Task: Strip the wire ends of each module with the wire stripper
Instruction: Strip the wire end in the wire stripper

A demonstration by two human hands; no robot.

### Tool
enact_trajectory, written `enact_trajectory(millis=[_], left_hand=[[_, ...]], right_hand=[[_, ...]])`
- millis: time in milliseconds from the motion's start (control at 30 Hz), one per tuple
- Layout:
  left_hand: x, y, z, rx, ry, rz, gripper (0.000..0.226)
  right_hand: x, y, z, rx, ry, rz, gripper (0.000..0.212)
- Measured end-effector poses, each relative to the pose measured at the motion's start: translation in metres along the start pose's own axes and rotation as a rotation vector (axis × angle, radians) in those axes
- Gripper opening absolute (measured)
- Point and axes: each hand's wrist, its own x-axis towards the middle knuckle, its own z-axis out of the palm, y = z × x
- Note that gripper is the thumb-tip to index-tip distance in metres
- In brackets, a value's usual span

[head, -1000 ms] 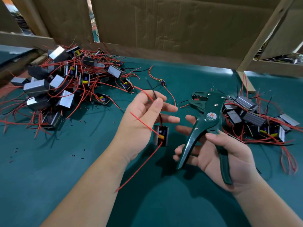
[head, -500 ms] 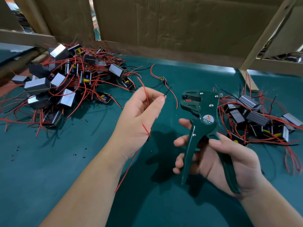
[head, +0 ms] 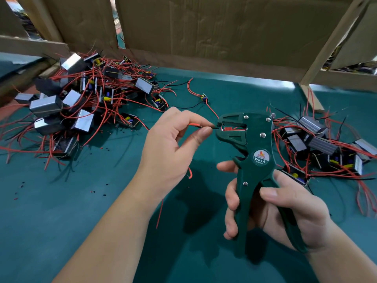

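My right hand (head: pixel 285 209) grips the handles of a dark green wire stripper (head: pixel 253 154), held upright with its jaws pointing left. My left hand (head: pixel 171 148) pinches a red wire and a black wire (head: pixel 195 125) between thumb and forefinger, their ends at the stripper's jaws (head: pixel 221 127). The module they belong to is hidden behind my left hand; a red lead (head: pixel 160 213) hangs below my wrist. A big heap of modules (head: pixel 81 107) with red wires lies at the left, a smaller heap (head: pixel 322 148) at the right.
The work surface is a green mat (head: pixel 61 221) sprinkled with small bits of cut insulation. One small module (head: pixel 203 97) lies alone behind my hands. Cardboard walls (head: pixel 204 27) and wooden battens (head: pixel 330 43) close off the back.
My left hand has brought the wire ends right to the stripper's jaws. My right hand raised the stripper and turned it upright. The module seen a second ago is hidden behind my left hand.
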Motion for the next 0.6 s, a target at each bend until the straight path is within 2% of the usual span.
enact_trajectory(millis=[600], left_hand=[[0.0024, 0.0027, -0.0031, 0.025, 0.037, 0.114, 0.029]], right_hand=[[-0.0035, 0.0007, 0.0001, -0.102, 0.026, 0.025, 0.050]])
